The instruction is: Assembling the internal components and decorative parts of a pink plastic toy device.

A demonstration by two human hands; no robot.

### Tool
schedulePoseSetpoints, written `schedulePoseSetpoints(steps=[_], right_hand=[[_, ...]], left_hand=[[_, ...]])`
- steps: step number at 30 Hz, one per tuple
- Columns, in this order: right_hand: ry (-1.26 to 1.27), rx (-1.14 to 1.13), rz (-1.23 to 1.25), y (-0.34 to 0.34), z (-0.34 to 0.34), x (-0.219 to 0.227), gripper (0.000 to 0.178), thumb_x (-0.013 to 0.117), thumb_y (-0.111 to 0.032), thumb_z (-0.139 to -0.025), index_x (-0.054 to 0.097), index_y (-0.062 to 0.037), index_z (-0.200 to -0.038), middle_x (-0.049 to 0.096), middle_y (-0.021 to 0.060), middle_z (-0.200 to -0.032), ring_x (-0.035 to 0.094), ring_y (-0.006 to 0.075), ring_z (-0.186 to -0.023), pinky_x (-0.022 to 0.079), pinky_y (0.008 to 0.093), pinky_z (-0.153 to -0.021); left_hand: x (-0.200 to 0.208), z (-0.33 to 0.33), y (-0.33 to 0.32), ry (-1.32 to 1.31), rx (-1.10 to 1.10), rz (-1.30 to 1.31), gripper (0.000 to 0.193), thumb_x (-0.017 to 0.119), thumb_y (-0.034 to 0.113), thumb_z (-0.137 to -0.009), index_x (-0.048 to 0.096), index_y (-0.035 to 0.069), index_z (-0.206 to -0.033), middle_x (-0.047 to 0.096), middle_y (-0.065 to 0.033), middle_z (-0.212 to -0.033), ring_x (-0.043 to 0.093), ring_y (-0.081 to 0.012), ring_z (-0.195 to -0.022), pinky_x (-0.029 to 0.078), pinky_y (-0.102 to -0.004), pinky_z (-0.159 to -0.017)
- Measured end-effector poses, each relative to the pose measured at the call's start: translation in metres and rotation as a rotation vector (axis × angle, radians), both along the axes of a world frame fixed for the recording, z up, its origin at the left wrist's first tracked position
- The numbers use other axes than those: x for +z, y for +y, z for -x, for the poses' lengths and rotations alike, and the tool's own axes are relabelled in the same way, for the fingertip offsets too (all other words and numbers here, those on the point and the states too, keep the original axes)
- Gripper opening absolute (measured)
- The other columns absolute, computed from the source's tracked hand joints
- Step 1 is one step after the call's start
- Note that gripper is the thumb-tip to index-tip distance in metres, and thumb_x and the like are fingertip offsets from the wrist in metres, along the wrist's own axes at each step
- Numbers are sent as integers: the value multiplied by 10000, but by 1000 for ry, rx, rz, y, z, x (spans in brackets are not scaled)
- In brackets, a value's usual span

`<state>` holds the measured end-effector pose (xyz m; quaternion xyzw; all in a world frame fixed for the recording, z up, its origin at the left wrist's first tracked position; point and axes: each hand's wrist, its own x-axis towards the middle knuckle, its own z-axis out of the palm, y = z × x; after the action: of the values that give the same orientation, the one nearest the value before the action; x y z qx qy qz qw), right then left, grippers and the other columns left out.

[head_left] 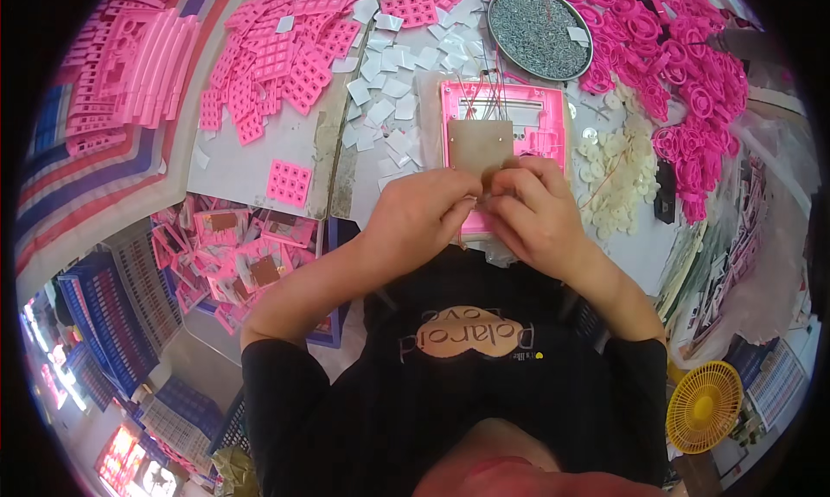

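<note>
Pink casing (pixel 542 143), upper centre of frame: likely light, stiff, best held by its sides, clear of fragile-looking wires (pixel 494 104); left hand (pixel 424 205) and right hand (pixel 538 213) close together over lower end, grip indiscernible.

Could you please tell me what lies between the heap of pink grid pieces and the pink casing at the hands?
In the head view, scattered white, roughly square pieces lie between the heap of pink grid pieces and the pink casing.

On the black shirt (pixel 562 402), upside-down lettering (pixel 471 334) crosses its chest, with smaller writing (pixel 524 356) nearby.
</note>
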<state>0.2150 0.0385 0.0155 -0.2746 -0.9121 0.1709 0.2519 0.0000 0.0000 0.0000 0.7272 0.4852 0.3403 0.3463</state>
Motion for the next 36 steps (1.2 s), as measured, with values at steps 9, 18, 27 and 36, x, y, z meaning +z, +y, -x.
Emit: schedulePoseSetpoints(steps=[9, 18, 27, 36], right_hand=[[79, -25, 79, -1, -1, 7, 230, 781, -32, -686, 669, -40, -886, 628, 84, -1021, 590, 322, -990, 522, 401, -815], [81, -39, 83, -4, -4, 4, 243, 787, -79, -697, 684, -66, -916, 620, 71, -999, 583, 309, -952, 491, 408, -794], [-152, -14, 121, -44, 25, 15, 426, 801, -240, -730, 689, -80, -1109, 562, 38, -918, 526, 233, -881, 383, 393, -744], [49, -13, 343, -57, 9, 19, 298, 730, -170, -837, 692, -58, -1111, 653, 61, -956, 656, 229, -807, 528, 385, -668]], left_hand=[[23, 3, 5, -185, 34, 405, 208, 707, 10, -878, 640, 30, -1074, 672, -11, -813, 376, -26, -564, 361, -230, -524], [24, 11, 5, -288, 62, 457, 182, 701, 10, -902, 637, 20, -1073, 651, 6, -831, 401, -8, -575, 357, -212, -533], [26, 10, 14, -331, 4, 555, 184, 681, -21, -913, 618, 8, -1083, 648, 25, -919, 436, 27, -647, 358, -173, -560], [29, 8, 30, -201, -6, 393, 145, 712, 46, -893, 643, 22, -1018, 655, 22, -884, 468, 12, -668, 386, -219, -579]])
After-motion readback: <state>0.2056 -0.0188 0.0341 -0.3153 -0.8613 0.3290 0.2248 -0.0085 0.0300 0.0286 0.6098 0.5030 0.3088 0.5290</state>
